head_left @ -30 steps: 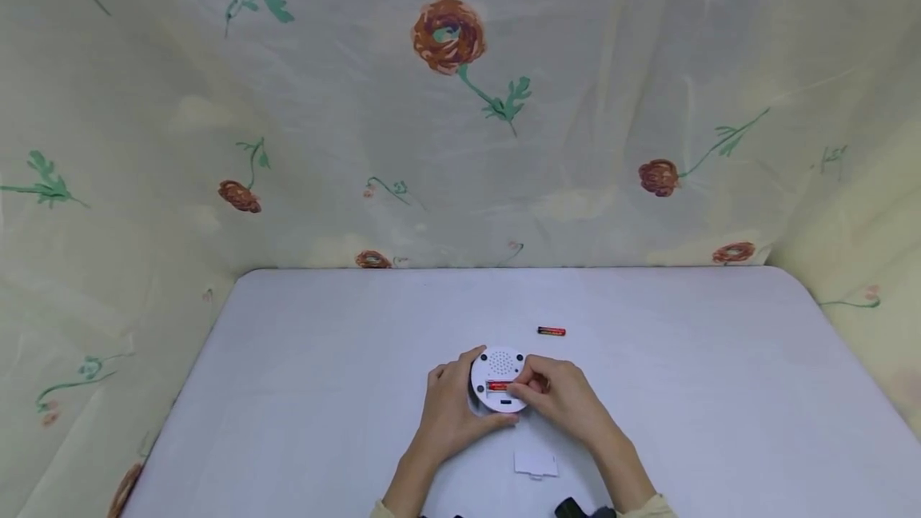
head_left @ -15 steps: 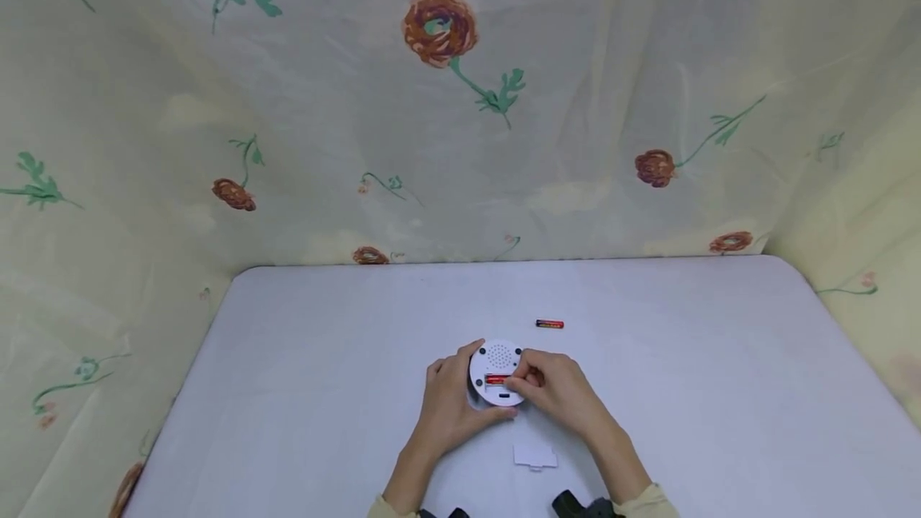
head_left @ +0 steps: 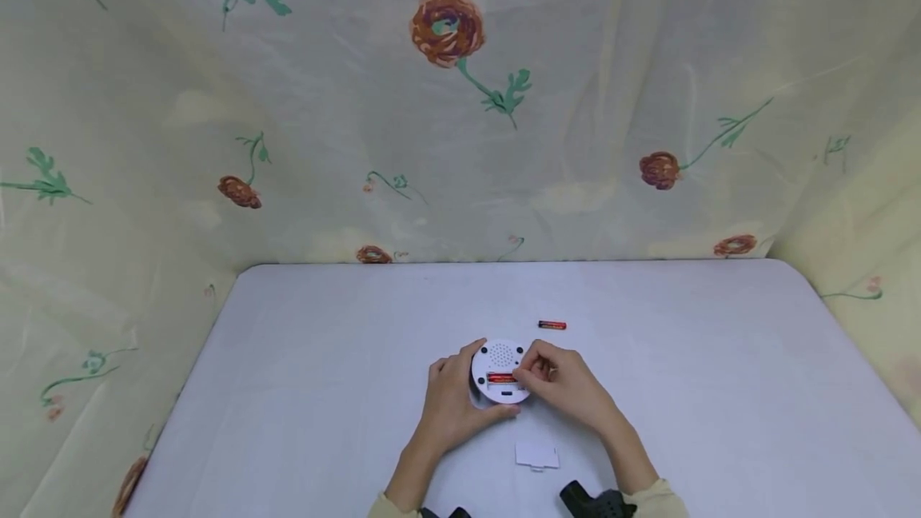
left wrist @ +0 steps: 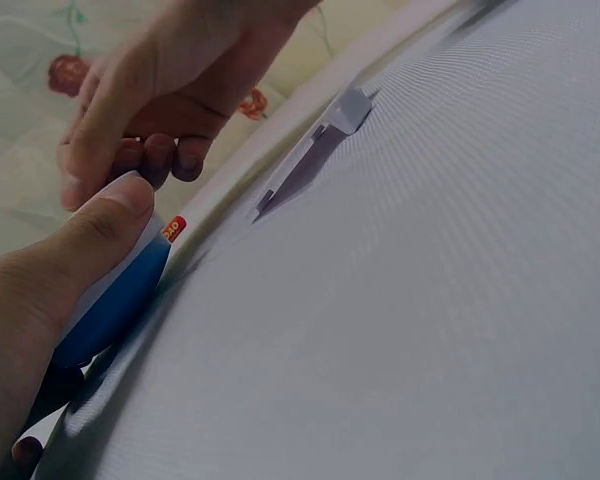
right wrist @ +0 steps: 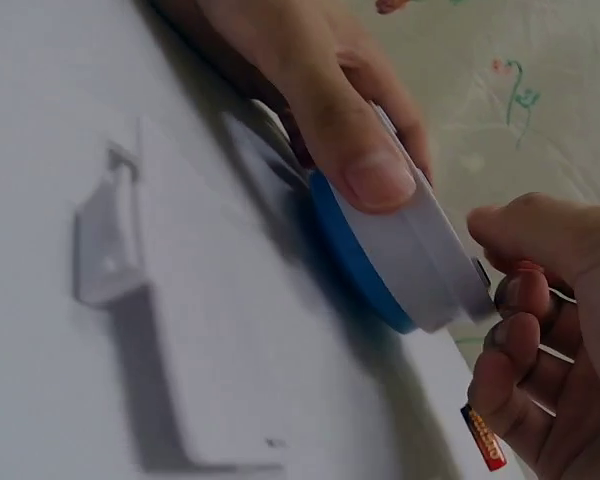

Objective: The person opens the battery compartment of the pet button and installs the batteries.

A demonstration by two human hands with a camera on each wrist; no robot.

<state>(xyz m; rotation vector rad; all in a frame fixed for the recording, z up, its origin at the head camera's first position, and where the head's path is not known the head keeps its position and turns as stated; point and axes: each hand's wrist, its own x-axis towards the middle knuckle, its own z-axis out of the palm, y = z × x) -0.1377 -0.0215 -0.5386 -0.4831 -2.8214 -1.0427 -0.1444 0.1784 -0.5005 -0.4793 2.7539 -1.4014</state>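
"White plastic above, blue below: round, thick, disc-shaped device [head_left: 500,364]. Position?"

"Low in the head view, slightly right of centre, between both hands. White face with its grille of small holes [head_left: 501,354] is turned up toward the head camera."

"Left hand [head_left: 449,398]?"

"Gripping the device: thumb along the near edge, fingers around the left and far side."

"Right hand [head_left: 561,380]?"

"Fingers curled; thumb and index finger pinch the right end of a slim red cylindrical battery [head_left: 500,378]. It lies along an oblong recess [head_left: 504,386] in the white face. Fully seated or not: cannot tell, fingertips cover that end."

"Loose items?"

"Red-and-black cylindrical spare [head_left: 552,325] on the white-covered table [head_left: 345,358], beyond the device and to its right, apart from both hands. Thin white rectangular panel with a tab [head_left: 536,454] on the table between the forearms, tab toward the person."

"Device touching the table?"

"Uncertain; the right wrist view is blurred there."

"Surroundings?"

"Pale cloth with rust-red flowers [head_left: 324,102] behind and at both sides. Beige sleeves [head_left: 658,500] and dark wrist-worn units [head_left: 593,502] at the lower edge."
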